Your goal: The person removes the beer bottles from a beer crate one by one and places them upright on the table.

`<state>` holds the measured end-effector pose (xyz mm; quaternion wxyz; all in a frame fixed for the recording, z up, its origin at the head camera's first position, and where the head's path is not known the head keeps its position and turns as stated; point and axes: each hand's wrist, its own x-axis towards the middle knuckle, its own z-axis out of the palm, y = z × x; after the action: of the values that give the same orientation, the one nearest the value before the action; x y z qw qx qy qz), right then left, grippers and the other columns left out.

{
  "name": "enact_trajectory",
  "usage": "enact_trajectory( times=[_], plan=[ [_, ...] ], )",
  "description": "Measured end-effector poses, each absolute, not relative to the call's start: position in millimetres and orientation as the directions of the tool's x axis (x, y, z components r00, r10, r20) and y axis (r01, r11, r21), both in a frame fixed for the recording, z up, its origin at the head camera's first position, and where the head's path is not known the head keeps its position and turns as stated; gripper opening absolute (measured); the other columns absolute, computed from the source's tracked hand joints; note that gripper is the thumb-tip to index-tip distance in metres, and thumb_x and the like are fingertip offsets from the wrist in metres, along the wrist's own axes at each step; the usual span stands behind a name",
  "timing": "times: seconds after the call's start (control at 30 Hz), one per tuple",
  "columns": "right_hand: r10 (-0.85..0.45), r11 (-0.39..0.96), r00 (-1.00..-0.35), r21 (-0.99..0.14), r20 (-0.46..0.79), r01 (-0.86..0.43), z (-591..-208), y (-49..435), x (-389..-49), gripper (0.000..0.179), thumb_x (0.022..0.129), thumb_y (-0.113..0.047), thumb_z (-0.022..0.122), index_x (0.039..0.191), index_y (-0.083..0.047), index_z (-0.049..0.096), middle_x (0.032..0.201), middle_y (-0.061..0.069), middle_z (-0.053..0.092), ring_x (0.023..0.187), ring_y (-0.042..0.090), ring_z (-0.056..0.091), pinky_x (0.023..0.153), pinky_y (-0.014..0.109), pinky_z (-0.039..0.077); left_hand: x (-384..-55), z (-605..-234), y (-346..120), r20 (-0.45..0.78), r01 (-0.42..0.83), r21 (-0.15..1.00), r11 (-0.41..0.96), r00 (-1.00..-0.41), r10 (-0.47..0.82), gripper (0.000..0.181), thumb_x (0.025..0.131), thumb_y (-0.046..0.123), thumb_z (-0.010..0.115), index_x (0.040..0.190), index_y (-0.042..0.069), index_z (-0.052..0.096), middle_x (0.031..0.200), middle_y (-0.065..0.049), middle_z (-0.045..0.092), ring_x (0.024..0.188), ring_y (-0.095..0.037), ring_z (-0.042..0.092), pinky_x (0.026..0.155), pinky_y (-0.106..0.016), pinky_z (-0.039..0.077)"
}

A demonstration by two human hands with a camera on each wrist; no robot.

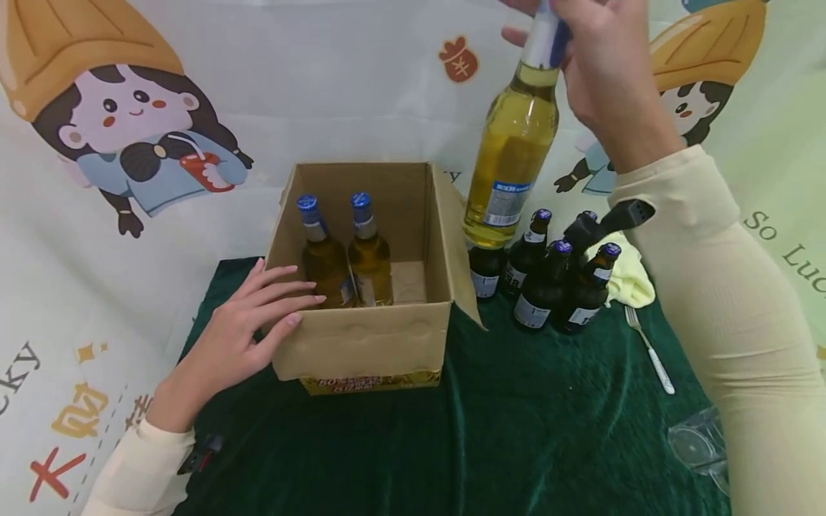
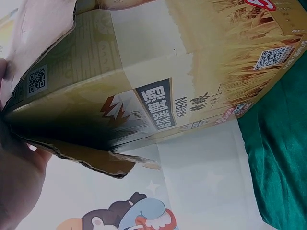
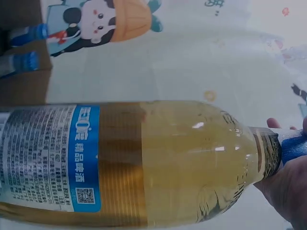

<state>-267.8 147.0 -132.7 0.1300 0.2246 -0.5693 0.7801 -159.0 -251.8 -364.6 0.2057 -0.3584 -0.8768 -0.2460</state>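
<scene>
High at the upper right of the head view, my right hand (image 1: 600, 64) grips a clear glass beer bottle (image 1: 513, 154) by its foil-wrapped neck. Yellow liquid part-fills this bottle, and its label is blue and white. Its base overlaps dark bottles behind it in the head view. My left hand (image 1: 241, 326) rests on the left rim of an open cardboard box (image 1: 364, 340), fingers extended over the edge. Inside the box stand two blue-capped bottles (image 1: 323, 251), side by side at the left. The left wrist view shows the box's printed side (image 2: 158, 86) and bent flaps.
Several dark bottles (image 1: 532, 308) with purple-blue caps stand close together right of the box. Beside them lie a pale yellow cloth (image 1: 629, 276) and a fork (image 1: 650, 351). A clear glass mug (image 1: 700, 444) lies near my right sleeve. Green cloth (image 1: 542, 423) covers the table; a printed backdrop hangs behind.
</scene>
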Motion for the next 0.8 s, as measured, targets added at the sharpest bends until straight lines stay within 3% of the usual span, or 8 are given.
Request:
enact_trajectory(
  times=[0.1, 0.23, 0.5, 0.63, 0.8],
  plan=[
    [-0.095, -0.305, -0.835, -0.814, 0.543, -0.495, -158, 155, -268, 0.023, 0.104, -0.009, 0.051, 0.124, -0.001, 0.06, 0.125, 0.015, 0.069, 0.124, 0.03, 0.064, 0.108, 0.045, 0.051, -159, -366, -255, 0.543, 0.731, 0.281, 0.622, -0.655, 0.525, 0.037, 0.096, 0.012, 0.062, 0.131, 0.022, 0.07, 0.132, -0.007, 0.069, 0.14, -0.029, 0.046, 0.13, -0.05, 0.008],
    [-0.125, -0.316, -0.847, -0.83, 0.516, -0.459, -196, 162, -268, 0.017, 0.102, -0.01, 0.056, 0.108, 0.003, 0.064, 0.115, 0.013, 0.075, 0.117, 0.026, 0.069, 0.106, 0.045, 0.053, -158, -365, -257, 0.552, 0.736, 0.281, 0.616, -0.649, 0.523, 0.036, 0.097, 0.013, 0.061, 0.13, 0.021, 0.07, 0.132, -0.007, 0.069, 0.139, -0.029, 0.047, 0.13, -0.051, 0.008],
    [-0.161, -0.162, -0.804, -0.819, 0.572, -0.55, -287, 171, -271, 0.019, 0.103, -0.008, 0.053, 0.114, 0.003, 0.065, 0.118, 0.008, 0.075, 0.119, 0.019, 0.069, 0.105, 0.037, 0.053, -156, -364, -258, 0.582, 0.746, 0.272, 0.608, -0.631, 0.513, 0.033, 0.099, 0.017, 0.059, 0.13, 0.021, 0.07, 0.131, -0.008, 0.07, 0.138, -0.031, 0.048, 0.13, -0.053, 0.01],
    [-0.203, -0.084, -0.814, -0.838, 0.545, -0.54, -326, 174, -275, 0.022, 0.104, -0.011, 0.054, 0.118, 0.004, 0.063, 0.122, 0.004, 0.075, 0.117, 0.013, 0.069, 0.105, 0.03, 0.053, -154, -364, -260, 0.567, 0.732, 0.279, 0.621, -0.648, 0.509, 0.035, 0.098, 0.013, 0.06, 0.13, 0.02, 0.07, 0.132, -0.007, 0.069, 0.14, -0.031, 0.047, 0.13, -0.053, 0.009],
    [-0.23, -0.05, -0.833, -0.86, 0.504, -0.507, -357, 175, -276, 0.025, 0.104, -0.013, 0.054, 0.119, 0.006, 0.06, 0.126, 0.007, 0.073, 0.119, 0.012, 0.068, 0.108, 0.03, 0.05, -150, -364, -263, 0.55, 0.715, 0.29, 0.636, -0.669, 0.501, 0.037, 0.095, 0.009, 0.062, 0.13, 0.02, 0.07, 0.133, -0.007, 0.068, 0.142, -0.029, 0.045, 0.13, -0.052, 0.008]
  ],
)
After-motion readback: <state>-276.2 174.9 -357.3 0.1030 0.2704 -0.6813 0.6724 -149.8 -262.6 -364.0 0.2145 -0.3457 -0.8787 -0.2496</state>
